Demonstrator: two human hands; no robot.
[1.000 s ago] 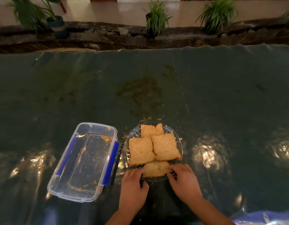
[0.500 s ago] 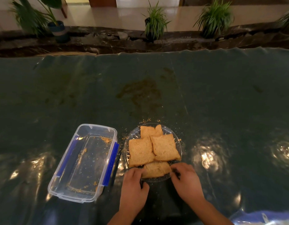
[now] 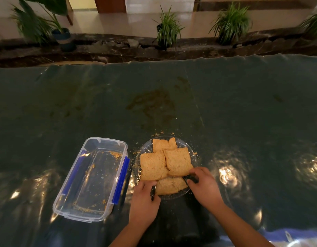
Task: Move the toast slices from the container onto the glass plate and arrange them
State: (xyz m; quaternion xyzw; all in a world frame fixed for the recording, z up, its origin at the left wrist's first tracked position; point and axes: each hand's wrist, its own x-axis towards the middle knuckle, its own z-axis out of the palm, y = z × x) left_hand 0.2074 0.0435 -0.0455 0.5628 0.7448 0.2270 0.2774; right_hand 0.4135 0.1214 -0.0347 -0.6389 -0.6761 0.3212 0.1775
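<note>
Four toast slices [image 3: 164, 164] on the glass plate [image 3: 193, 154], overlapping; none left in the container [image 3: 90, 179], only crumbs there. Container just beside the plate, on its left side. Left hand [image 3: 143, 204] at the near-left rim, right hand [image 3: 204, 186] at the near-right rim. Nearest slice [image 3: 169, 186] between both hands, directly ahead of the fingertips, long axis running left to right, tucked partly under the two middle slices. Fingers of both hands curled and half closed, touching the edge of the nearest slice or the plate rim; a firm hold not possible to confirm. Both hands about equally near. Probably the last arranging step. No brand, label or readable writing anywhere.
</note>
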